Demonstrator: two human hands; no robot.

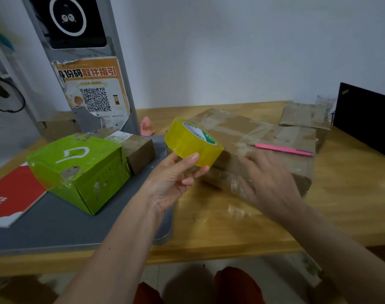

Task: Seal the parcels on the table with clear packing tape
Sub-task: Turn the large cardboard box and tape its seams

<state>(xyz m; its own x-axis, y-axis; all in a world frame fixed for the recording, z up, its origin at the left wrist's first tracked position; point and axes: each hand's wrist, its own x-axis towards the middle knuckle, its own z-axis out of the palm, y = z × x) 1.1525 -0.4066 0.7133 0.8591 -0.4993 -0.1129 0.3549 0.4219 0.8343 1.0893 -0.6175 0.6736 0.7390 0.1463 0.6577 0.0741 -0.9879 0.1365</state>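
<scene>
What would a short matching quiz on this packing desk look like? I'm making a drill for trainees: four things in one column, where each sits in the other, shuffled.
Things:
1. tape roll
2. pink pen
3. green box
4. red booklet

Places:
A. on the grey mat, beside a small brown box
B. held up in the left hand
C. at the table's far left edge, partly on the mat
D. lying on top of the large cardboard parcel

Pairs: 1-B, 2-D, 3-A, 4-C
</scene>
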